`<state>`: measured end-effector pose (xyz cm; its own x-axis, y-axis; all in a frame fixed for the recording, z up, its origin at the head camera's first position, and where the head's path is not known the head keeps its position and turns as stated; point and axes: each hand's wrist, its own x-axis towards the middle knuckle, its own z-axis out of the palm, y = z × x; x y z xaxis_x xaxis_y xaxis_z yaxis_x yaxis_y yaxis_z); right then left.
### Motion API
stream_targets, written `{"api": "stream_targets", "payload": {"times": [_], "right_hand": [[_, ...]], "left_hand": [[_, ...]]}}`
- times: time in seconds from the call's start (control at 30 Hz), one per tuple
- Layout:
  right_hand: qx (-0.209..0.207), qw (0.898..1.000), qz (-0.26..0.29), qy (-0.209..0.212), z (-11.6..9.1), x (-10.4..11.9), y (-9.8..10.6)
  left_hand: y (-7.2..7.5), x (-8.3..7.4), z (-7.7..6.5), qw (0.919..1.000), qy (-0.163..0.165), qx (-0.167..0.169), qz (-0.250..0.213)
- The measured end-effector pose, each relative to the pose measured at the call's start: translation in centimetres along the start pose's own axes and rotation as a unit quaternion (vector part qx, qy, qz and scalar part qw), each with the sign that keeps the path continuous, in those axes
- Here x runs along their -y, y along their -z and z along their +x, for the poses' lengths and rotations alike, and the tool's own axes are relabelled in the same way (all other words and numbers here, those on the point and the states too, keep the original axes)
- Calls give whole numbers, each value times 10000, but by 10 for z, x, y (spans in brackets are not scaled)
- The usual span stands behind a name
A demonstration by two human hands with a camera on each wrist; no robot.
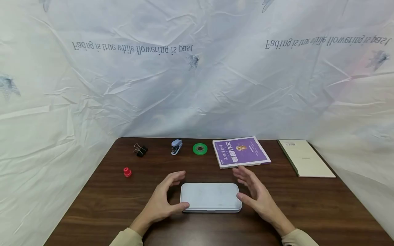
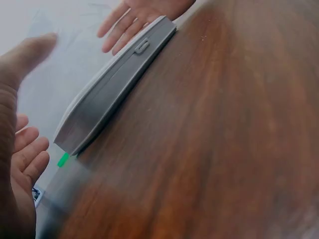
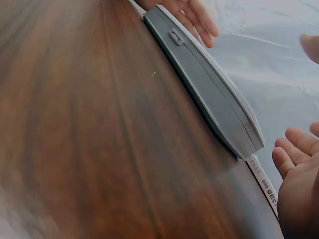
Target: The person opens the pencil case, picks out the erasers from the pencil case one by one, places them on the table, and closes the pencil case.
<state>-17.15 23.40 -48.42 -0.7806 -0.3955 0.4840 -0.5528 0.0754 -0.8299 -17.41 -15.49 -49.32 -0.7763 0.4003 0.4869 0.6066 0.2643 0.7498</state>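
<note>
A pale, flat pencil case (image 1: 210, 196) with rounded corners lies closed on the table, its long side with a small latch (image 2: 142, 46) facing the person. My left hand (image 1: 163, 198) is at the case's left end, fingers spread and thumb apart, the thumb tip overlapping the near left corner in the head view. At the other end my right hand (image 1: 258, 198) mirrors it, thumb tip by the right edge and fingers reaching past the far corner. Both wrist views show the palms turned toward the case, with nothing gripped.
Behind the case lie a purple book (image 1: 243, 152), a green disc-shaped roll (image 1: 200, 149) and a light-blue stapler (image 1: 176, 147). Further left are a black binder clip (image 1: 140, 150) and a small red object (image 1: 127, 172). A cream notebook (image 1: 306, 159) lies far right. A pale curtain (image 1: 197, 95) hangs behind.
</note>
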Motion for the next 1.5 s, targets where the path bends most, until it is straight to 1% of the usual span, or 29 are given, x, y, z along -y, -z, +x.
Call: {"api": "stream_targets", "payload": {"times": [0.07, 0.13, 0.2, 0.27, 0.37, 0.4, 0.5, 0.57, 0.7, 0.8, 1.0, 1.17, 1.3, 1.33, 1.5], "right_hand": [[144, 9999, -84, -42, -1, -3, 0], [258, 9992, -195, -231, -2, -5, 0], [359, 9975, -426, -426, -3, -5, 0], [474, 9945, -771, -517, -4, -6, 0], [642, 9861, -1489, -362, -3, -6, 0], [685, 9824, -1715, -285, -3, -6, 0], [768, 9714, -2240, -151, -2, -4, -2], [782, 9671, -2416, -160, -2, -3, -3], [815, 9601, -2671, -161, -1, -2, -5], [800, 9552, -2846, -113, -1, -4, -6], [583, 9490, -3097, 92, 2, -8, -5], [522, 9479, -3128, 292, 4, -13, -3], [495, 9466, -3165, 360, 5, -14, -2], [466, 9498, -3077, 338, 5, -15, -2], [275, 9651, -2603, -45, 8, -13, 0]], "left_hand": [[-1, 2, 0, 9999, 40, 102, 124], [-2, 3, -1, 9995, 91, 230, 213], [-2, 4, -1, 9986, 102, 365, 368], [-2, 4, -1, 9968, 99, 520, 603], [-2, 3, -2, 9915, 210, 701, 1073], [-1, 3, -2, 9894, 294, 747, 1208], [-1, 3, -3, 9838, 481, 801, 1531], [-1, 3, -3, 9825, 511, 795, 1605], [-3, 2, -1, 9829, 545, 760, 1585], [-4, 2, -1, 9814, 608, 762, 1651], [-6, 0, 1, 9788, 804, 740, 1731], [-7, -2, 2, 9779, 841, 708, 1776], [-8, -3, 3, 9775, 863, 705, 1789], [-8, -3, 3, 9777, 870, 694, 1779], [-9, -3, 3, 9788, 898, 688, 1709]]}}
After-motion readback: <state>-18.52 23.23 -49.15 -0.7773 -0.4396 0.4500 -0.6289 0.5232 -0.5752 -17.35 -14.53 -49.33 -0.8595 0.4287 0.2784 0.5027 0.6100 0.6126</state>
